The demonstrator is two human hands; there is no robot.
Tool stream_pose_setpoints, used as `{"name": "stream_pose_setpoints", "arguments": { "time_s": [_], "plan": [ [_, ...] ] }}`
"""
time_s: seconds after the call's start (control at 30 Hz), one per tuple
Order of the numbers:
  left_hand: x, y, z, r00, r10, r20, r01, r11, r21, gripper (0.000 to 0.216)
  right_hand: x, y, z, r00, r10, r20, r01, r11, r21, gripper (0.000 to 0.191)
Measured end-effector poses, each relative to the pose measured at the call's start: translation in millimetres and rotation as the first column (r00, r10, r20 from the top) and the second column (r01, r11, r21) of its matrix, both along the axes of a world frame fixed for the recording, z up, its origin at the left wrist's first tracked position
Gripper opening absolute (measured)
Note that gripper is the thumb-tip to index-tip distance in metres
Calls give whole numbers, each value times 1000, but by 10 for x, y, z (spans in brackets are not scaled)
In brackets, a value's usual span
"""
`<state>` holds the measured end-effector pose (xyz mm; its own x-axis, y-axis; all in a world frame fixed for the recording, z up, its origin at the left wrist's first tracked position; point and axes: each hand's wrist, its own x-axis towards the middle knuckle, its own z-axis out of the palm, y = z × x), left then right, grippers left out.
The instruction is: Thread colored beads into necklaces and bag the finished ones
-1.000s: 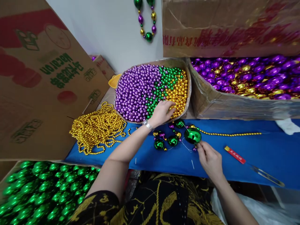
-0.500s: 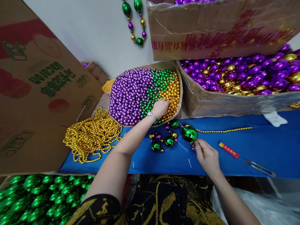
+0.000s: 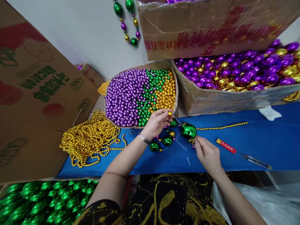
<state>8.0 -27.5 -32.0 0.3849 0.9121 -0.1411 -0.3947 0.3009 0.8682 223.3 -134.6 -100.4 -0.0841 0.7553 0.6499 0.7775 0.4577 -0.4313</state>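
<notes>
Left hand: the left hand [image 3: 156,124] pinches a small gold bead [image 3: 170,113], round and shiny, between thumb and fingers, just in front of the bin's near rim.
Right hand: the right hand [image 3: 208,154] grasps the large green bead [image 3: 188,131] at its lower right end.
Large green bead: glossy, mirror-smooth ovoid above the blue cloth [image 3: 159,165]; a pale, straight cord [image 3: 178,122] runs from it toward the gold bead.
Beaded string: smooth green, gold and purple balls of mixed size, the green bead [image 3: 167,141] among them, on the cloth.
Bin: plastic-lined, rounded bin [image 3: 177,97] of pearly purple, green and gold beads.
Gold strands: a tangled, fine-grained heap [image 3: 90,139] at left; one straight strand [image 3: 222,127] at right.
Wristband: silvery metal links, the wristband [image 3: 144,138] on the left wrist.
Changed: half a second ago the left hand is down among the bin's gold beads; now it is out, with one bead showing.
Unchanged: the right hand keeps its grip.
</notes>
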Motion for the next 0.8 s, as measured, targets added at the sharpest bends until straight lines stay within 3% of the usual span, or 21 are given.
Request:
{"name": "stream_pose_setpoints", "arguments": {
  "time_s": [0.23, 0.43, 0.67, 0.8],
  "plan": [
    [56, -73, -18, 1000, -2, 3, 2, 998, -57, 27, 7, -20, -32, 1000, -3, 13, 3, 1000, -5, 13],
    [47, -94, -65, 999, -14, -48, 16, 999, 51, 31, 41, -40, -39, 1000, -14, -16, 13, 999, -53, 17],
    [70, -121, -66, 997, 22, -78, -14, 994, 108, 28, 67, -46, -28, 1000, -7, 11, 7, 1000, -12, 16],
    [70, -129, -47, 987, 65, -148, -27, 969, 245, 25, 89, -63, -53, 993, -62, 102, 61, 998, 14, 17]
  ]
}}
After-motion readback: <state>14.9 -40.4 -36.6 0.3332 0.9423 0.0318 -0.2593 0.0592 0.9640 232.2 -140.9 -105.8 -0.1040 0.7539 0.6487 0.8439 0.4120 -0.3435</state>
